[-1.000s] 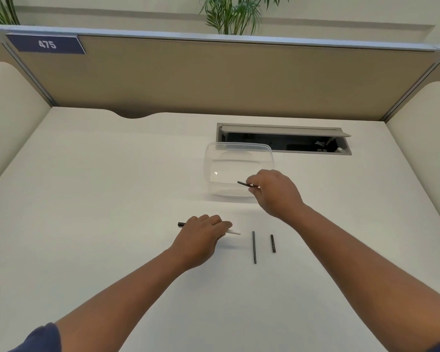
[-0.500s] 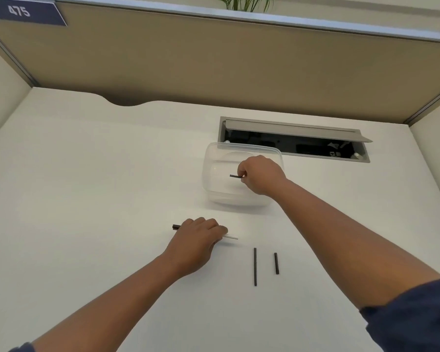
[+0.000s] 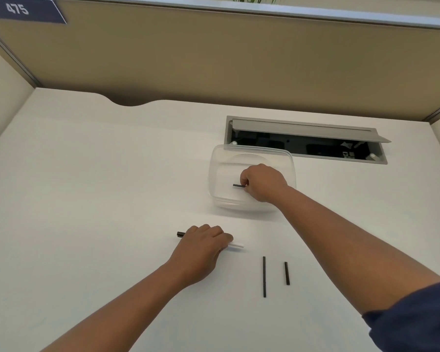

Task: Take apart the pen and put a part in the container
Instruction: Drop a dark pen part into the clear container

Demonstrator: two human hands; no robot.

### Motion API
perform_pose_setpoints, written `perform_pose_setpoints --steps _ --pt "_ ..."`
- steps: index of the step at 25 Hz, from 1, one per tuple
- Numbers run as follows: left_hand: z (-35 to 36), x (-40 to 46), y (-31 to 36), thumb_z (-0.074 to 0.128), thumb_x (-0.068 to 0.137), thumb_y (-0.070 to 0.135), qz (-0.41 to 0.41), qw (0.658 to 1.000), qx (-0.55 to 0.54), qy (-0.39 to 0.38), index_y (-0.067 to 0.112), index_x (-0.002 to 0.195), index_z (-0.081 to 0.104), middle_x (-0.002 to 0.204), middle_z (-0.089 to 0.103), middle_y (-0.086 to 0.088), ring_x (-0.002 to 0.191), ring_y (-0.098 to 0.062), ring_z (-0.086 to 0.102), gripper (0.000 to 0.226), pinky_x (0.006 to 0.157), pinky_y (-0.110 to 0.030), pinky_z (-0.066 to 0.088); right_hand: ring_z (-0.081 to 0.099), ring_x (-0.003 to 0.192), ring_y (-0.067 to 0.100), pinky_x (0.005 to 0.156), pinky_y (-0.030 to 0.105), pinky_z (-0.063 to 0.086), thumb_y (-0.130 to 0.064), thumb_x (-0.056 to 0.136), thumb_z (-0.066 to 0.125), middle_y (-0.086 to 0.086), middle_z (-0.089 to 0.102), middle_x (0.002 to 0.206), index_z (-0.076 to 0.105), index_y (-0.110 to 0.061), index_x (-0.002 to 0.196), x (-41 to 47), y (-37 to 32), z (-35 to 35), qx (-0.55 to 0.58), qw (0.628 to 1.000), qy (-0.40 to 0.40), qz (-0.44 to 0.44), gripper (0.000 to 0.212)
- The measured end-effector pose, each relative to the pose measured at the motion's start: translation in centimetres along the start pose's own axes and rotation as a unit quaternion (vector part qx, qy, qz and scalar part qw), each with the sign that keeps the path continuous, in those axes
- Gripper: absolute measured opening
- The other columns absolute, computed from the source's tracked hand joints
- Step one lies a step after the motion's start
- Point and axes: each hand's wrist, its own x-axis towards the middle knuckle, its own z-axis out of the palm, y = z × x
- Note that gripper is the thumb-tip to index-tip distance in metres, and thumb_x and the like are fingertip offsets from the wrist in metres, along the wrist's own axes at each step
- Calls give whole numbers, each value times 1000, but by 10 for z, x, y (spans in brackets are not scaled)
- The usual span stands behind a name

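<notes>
While inside container [image 3: 252,158], right grip [image 3: 261,182] around pen part [image 3: 238,185]

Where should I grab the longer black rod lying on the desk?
Pinch the longer black rod at its middle from above, fingers on its left and right sides. It lies flat, pointing away from you, and the shorter rod beside it leaves a gap for a fingertip.

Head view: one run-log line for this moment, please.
right hand: pinching short black pen part inside clear container | left hand: covering pen piece on desk | two black parts loose
</notes>
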Motion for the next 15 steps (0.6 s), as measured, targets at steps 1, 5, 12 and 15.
perform_pose_setpoints --steps 1,5,12,15 --pt "0 0 0 53 97 15 0 1000 2 0 27 113 66 95 66 9 79 -22 57 23 66 -34 39 57 81 26 65 30 42 -12 88 58 2 70 105 74 -28 100 0 0 1 2 1000 2 1 26" --pt "1 -1 2 54 97 15 -1 1000 -2 -4 27 113 66 95 66 9 78 -22 57 24 67 -34 39 61 88 27 67 31 43 -13 89 60 1 70 108 73 -28 103 1 2 0 7 1000 6 -1 24" --pt "-2 1 3 49 100 17 -5 1000 4 -13 27 118 65 100 66 8 84 -22 57 26 70 -34 38 64 99 27 75 33 50 -18 94 61 0 70 113 71 -28 110 -8 2 -10 14 1000 25 -1 22" --pt "-5 0 5 49 100 17 -6 1000 10 -13 27 119 65 101 67 8 84 -23 57 27 69 -33 33 64 98 28 75 34 52 -19 96 60 1 71 110 72 -25 107 -21 -3 -20 19 997 69 -12 18"
